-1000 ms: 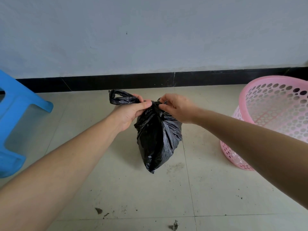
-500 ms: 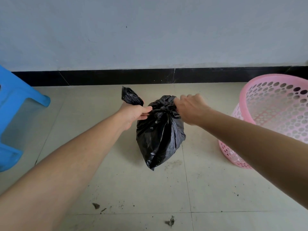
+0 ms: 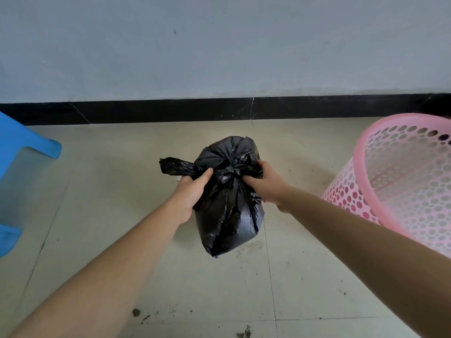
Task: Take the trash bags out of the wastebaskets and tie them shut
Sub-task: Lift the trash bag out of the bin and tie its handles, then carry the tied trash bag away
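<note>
A full black trash bag [image 3: 228, 215] hangs in the air above the tiled floor, held between both hands. A knot sits at its gathered top. My left hand [image 3: 190, 191] grips one twisted tail of the bag, which sticks out to the left. My right hand [image 3: 266, 184] grips the bunched plastic on the right side of the knot. The pink perforated wastebasket [image 3: 366, 167] stands at the right edge with no bag visible inside.
A blue plastic stool [image 3: 26, 147] stands at the left edge. A wall with a black baseboard [image 3: 170, 111] runs across the back. Bits of dirt [image 3: 136, 312] lie on the beige floor tiles near me.
The bag has tipped toward me and its top now faces the camera. Both hands have pulled the tails apart, tightening the knot, and the left tail now points left.
</note>
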Motion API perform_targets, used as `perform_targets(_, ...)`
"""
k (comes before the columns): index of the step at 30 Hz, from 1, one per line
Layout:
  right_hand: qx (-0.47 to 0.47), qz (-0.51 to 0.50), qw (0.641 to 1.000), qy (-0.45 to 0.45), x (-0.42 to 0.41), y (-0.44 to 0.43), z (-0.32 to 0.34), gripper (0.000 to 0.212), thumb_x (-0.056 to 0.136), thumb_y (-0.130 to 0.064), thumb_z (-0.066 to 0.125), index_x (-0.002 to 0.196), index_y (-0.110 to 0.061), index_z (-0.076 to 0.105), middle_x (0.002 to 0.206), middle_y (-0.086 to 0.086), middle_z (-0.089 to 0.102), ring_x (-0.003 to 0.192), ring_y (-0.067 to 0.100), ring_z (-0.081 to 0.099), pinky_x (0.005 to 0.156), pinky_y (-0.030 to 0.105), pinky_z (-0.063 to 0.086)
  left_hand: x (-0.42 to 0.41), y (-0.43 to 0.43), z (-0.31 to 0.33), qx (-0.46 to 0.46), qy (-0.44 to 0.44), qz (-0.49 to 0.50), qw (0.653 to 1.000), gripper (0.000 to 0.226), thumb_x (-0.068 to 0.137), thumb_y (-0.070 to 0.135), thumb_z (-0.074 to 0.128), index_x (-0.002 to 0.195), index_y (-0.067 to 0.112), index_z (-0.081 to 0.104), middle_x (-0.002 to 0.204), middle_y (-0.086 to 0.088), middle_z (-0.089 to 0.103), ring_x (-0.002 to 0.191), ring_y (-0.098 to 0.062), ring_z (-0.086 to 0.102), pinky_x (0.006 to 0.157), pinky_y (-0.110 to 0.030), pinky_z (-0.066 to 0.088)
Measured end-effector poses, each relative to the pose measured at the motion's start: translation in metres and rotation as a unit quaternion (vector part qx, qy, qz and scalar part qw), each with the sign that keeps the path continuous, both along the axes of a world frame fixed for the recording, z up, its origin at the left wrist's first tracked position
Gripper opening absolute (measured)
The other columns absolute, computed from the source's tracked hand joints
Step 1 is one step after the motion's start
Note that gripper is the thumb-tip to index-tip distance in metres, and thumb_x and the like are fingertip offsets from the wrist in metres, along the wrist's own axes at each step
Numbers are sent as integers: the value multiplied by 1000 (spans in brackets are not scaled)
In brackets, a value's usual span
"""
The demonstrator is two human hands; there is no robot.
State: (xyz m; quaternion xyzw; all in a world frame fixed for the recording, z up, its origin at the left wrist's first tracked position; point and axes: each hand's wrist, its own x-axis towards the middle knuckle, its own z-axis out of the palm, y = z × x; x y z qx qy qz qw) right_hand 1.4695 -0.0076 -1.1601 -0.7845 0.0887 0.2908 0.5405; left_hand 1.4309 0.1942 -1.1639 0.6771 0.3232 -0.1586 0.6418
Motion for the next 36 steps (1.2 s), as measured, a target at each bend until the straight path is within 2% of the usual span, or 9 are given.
perform_targets(2,14,-16,999,-39,1,1,16,54,90,-30,69,136,-30,41,108,-8,61,96,7,60,63,15,45,-2,1,17,-1,-22,18,1000,26,88,43,72,105,24,71,111,2,75,97,-14,71,85,-28,54)
perform_targets(5,15,-36,997,-67,-1,2,62,45,87,-30,73,123,-38,47,102,-13,63,92,3,61,65,15,46,-5,8,65,19,-29,21,999,32,87,46,73,108,22,70,108,3,75,100,-17,70,91,-32,54)
perform_targets(9,27,-28,995,-92,-2,8,163,44,87,-30,72,124,-35,50,108,-7,65,102,14,64,85,33,56,-6,15,172,31,-47,17,998,37,88,48,69,115,22,69,113,2,73,106,-20,68,98,-38,52)
perform_targets(16,33,-3,983,-182,5,25,419,48,88,-30,70,131,-35,49,109,-16,62,105,11,60,92,30,47,-10,25,419,42,-78,76,993,31,88,55,66,99,26,69,107,4,72,100,-16,67,88,-32,54)
perform_targets(21,19,23,972,-232,6,28,632,42,91,-21,63,130,-35,53,107,-17,61,104,13,61,89,30,51,-26,38,633,70,-134,119,981,43,89,49,68,120,20,67,120,2,69,114,-21,63,103,-40,49)
perform_targets(25,33,37,967,-248,-12,32,797,39,90,-18,61,125,-35,58,104,-16,62,99,13,64,87,30,54,-65,47,796,78,-176,159,968,43,86,49,70,120,23,68,109,12,71,111,-16,66,85,-24,55)
perform_targets(27,48,69,960,-268,-23,39,860,39,90,-19,60,125,-35,57,103,-17,61,98,13,64,85,29,53,-88,50,858,87,-190,180,961,54,80,56,70,122,23,67,115,9,71,113,-19,65,94,-33,53)
perform_targets(30,78,125,942,-301,-44,64,928,40,91,-20,57,128,-35,55,103,-18,58,98,10,61,81,24,48,-127,61,921,102,-236,233,938,50,81,50,70,121,20,68,124,1,68,116,-21,63,107,-44,46)
perform_targets(36,160,246,905,-308,-109,175,988,39,93,-18,53,129,-33,54,114,-6,63,105,16,63,92,34,53,-233,122,975,195,-285,385,856,25,94,39,66,115,26,66,115,8,65,116,-17,59,96,-29,44)
